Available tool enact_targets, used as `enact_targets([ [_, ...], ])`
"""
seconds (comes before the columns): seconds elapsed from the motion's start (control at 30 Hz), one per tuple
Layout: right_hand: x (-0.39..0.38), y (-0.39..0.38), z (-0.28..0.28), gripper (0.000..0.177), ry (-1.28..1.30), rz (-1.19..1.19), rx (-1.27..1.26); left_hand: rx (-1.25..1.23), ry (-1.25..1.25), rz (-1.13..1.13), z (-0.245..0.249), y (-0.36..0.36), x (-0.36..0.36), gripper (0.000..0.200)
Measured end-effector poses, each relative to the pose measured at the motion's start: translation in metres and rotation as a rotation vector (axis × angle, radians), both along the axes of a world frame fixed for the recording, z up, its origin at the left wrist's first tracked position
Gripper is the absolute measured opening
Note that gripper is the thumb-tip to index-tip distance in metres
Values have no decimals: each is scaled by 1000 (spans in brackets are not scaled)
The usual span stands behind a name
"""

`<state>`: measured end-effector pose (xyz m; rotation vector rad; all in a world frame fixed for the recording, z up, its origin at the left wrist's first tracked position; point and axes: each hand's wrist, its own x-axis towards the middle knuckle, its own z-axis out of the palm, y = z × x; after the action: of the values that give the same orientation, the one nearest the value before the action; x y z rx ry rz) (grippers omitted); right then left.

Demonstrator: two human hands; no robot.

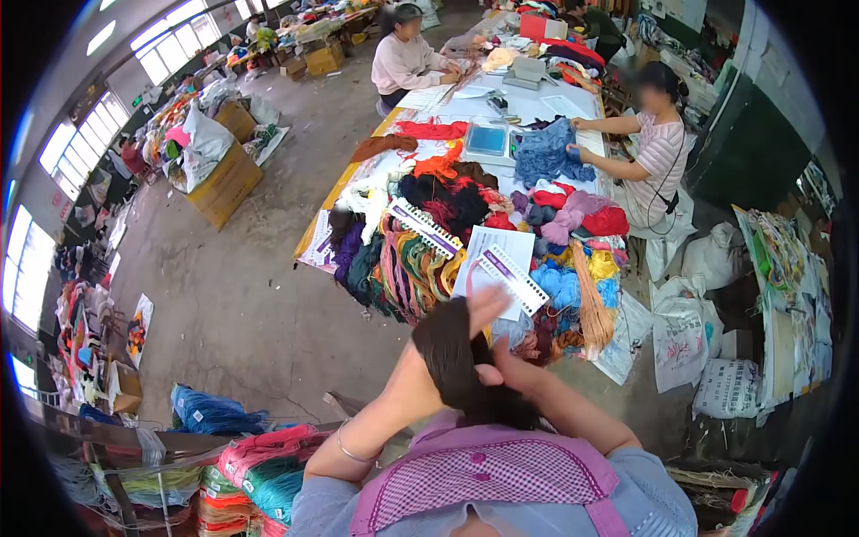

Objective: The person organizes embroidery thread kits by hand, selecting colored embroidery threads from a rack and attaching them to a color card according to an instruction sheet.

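Observation:
I hold a dark brown hank of yarn (450,353) in front of my chest, above the near end of a long table (333,204). The hank lies over my left hand (486,304), and only its fingertips show past the top of it. My right hand (501,371) grips the hank's right side from below. A bracelet sits on my left wrist. Just beyond my hands lie two white colour cards with striped sample strips (512,279) among piled hanks of yarn.
Several coloured yarn hanks (407,259) cover the table. One person in a striped shirt (658,157) handles blue yarn at the right side; another in pink (403,58) sits at the far end. Cardboard boxes (224,183), white sacks (682,336) and yarn bundles (259,465) stand on the floor.

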<state>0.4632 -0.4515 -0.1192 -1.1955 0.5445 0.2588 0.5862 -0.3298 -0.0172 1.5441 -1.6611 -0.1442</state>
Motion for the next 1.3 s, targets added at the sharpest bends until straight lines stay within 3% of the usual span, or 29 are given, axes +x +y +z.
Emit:
enact_targets([
  [0.03, 0, -5, 7, 78, 16, -75, 265, 2, -39, 175, -5, 5, -5, 81],
  [0.1, 2, -6, -3, 75, -307, -94, -140, 33, -92, 470, -16, 5, -7, 72],
  [0.13, 5, -11, -10, 63, -504, -119, -320, -50, -147, 569, -32, 2, -4, 63],
  [0.17, 0, -11, -6, 63, -501, -116, -317, 59, -158, 553, -37, 3, -4, 57],
  [0.2, -4, -9, 4, 54, -279, -120, -395, 167, -170, 547, -42, 6, -4, 51],
  [0.23, -1, -8, 12, 46, -67, -101, -469, 139, -171, 595, -54, 6, -5, 38],
  [0.27, -6, -6, 8, 34, -60, -75, -389, 99, -135, 611, -54, 6, -9, 35],
  [0.3, -1, 3, 4, 42, -685, -155, -409, 54, -105, 645, -54, 6, -11, 33],
  [0.33, -1, 12, 20, 68, -617, -37, -330, 166, -155, 698, -74, 9, -11, 30],
  [0.37, 1, 2, -12, 80, -598, 142, -642, -5, -130, 639, -79, 9, -8, 29],
  [0.43, 13, 15, 19, 51, -483, -189, -290, 5, -164, 684, -79, 3, -9, 23],
  [0.47, 13, 1, -4, 37, -342, -197, -345, 16, -133, 772, -58, 1, -15, 29],
  [0.5, 14, -4, -2, 30, -247, -313, -425, 47, 29, 704, -53, 2, -10, 28],
  [0.53, 19, -12, -24, 28, -383, -514, -267, 75, 196, 618, -50, 3, -4, 27],
  [0.57, 19, -6, -1, 31, -358, -574, -399, 113, 916, 281, -59, 6, 9, 21],
  [0.6, 12, -37, -57, 31, -403, -599, -427, -53, 1222, 204, -52, 14, 19, 22],
  [0.63, -1, -55, -67, 32, -294, -554, -494, -80, 1371, 261, -40, 27, 41, 18],
  [0.73, -23, -66, -104, 41, -234, -573, -607, -19, 1249, 399, -54, 23, 66, 16],
  [0.77, -37, -81, -102, 45, -60, -436, -324, -63, 1071, 491, -58, 18, 78, 16],
  [0.83, -39, -79, -59, 47, -123, -552, -173, -39, 509, 870, -41, 14, 113, 18],
  [0.87, -58, -104, -73, 45, -69, -526, -123, -195, 133, 966, -21, 8, 127, 20],
  [0.93, -106, -142, -89, 47, -19, -298, -69, -261, -245, 1108, 10, -6, 154, 20],
  [0.97, -121, -154, -72, 47, 217, -143, -234, -358, -380, 1056, 19, -17, 173, 19],
  [1.0, -140, -169, -70, 42, 462, -28, -352, -382, -480, 1062, 27, -29, 190, 21],
  [1.07, -206, -207, -101, 38, 566, 146, -647, -482, -516, 978, 37, -67, 210, 24],
  [1.1, -228, -219, -99, 38, 628, 179, -729, -368, -566, 1079, 32, -83, 223, 20],
  [1.17, -274, -242, -110, 37, 568, 28, -940, -332, -591, 982, 14, -129, 245, 22],
  [1.27, -258, -254, -75, 33, 690, -198, -884, -289, -522, 712, -37, -201, 255, 21],
  [1.3, -255, -257, -76, 28, 487, -194, -1102, -114, -637, 718, -66, -218, 267, 28],
])
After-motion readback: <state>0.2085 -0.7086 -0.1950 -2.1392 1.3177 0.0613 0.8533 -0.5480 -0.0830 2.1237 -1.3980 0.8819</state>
